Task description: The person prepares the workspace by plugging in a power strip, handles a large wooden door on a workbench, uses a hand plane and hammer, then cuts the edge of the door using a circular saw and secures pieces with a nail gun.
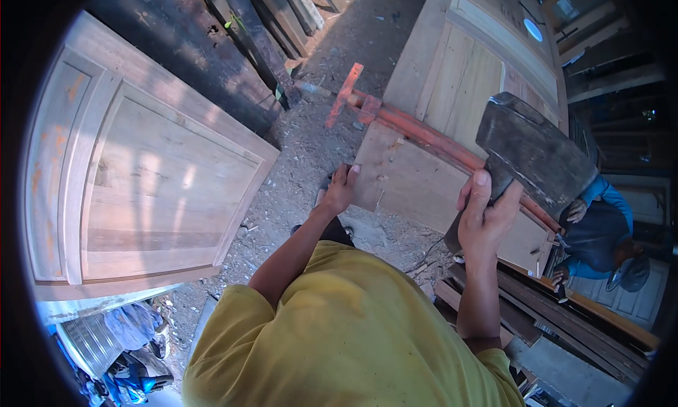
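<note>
Right hand: the right hand was clenched around the short handle of a hatchet, close under the head, and held it raised over the door's near end.
Left hand: the left hand gripped the near left corner of the wooden door panel, fingers curled over its edge.
Hatchet: a dark, broad iron head; it looked heavy and top-weighted, stiff, best held on the handle near the head, as here.
Door panel: pale, rigid timber, likely heavy; it lay flat, stretching away from the person, with an orange bar clamp squeezed across it.
Second door: another panelled door lay well apart on the left, above the dirt floor.
Another person: someone in a blue top crouched beside the panel's right edge.
Containers: none could be made out.
</note>
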Available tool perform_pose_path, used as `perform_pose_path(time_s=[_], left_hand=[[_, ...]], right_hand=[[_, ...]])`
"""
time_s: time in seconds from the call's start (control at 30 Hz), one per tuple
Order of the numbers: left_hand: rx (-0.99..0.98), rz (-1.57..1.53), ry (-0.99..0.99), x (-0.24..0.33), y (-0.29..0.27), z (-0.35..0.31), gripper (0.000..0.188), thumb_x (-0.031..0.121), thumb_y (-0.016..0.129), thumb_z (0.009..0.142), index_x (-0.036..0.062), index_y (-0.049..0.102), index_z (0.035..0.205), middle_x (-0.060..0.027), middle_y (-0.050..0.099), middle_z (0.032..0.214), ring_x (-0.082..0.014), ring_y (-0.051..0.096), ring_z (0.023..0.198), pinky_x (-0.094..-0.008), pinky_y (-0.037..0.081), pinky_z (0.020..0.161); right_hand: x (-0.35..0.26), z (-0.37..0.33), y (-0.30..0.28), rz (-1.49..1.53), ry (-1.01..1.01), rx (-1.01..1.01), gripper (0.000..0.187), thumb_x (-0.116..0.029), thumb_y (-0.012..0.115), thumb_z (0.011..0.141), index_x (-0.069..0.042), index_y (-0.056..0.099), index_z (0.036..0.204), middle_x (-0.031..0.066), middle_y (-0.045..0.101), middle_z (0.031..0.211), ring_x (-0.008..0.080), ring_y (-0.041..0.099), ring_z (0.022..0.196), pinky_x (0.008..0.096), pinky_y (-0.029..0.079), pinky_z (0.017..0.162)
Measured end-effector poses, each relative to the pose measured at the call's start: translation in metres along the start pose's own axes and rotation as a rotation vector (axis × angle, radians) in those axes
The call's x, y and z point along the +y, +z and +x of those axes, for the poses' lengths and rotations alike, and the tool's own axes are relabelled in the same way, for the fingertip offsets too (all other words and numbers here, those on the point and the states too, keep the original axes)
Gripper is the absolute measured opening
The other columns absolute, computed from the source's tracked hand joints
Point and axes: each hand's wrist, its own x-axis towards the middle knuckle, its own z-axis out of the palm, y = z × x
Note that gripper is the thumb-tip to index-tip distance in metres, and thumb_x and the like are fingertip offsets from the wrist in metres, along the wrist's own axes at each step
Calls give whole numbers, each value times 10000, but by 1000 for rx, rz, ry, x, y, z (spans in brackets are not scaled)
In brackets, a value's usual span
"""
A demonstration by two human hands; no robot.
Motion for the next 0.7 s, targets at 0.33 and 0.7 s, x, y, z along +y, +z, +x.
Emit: perform_pose_path(time_s=[0.33,0.7], left_hand=[[-30,39,34,-10,5,8,566,577,355,1118,54,501,1279,-311,592,1305,-524,474,1328,-568,338,1170],[-73,67,52,7,-8,7,625,589,361,1112,9,561,1234,-308,582,1324,-499,471,1336,-575,333,1162]], right_hand=[[56,-10,25,-534,-37,-275,304,-287,631,1070,-47,544,1235,284,698,771,484,711,709,561,526,604],[124,-31,65,-645,15,-387,364,-358,610,1065,-22,526,1178,214,696,771,389,738,749,512,546,628]])
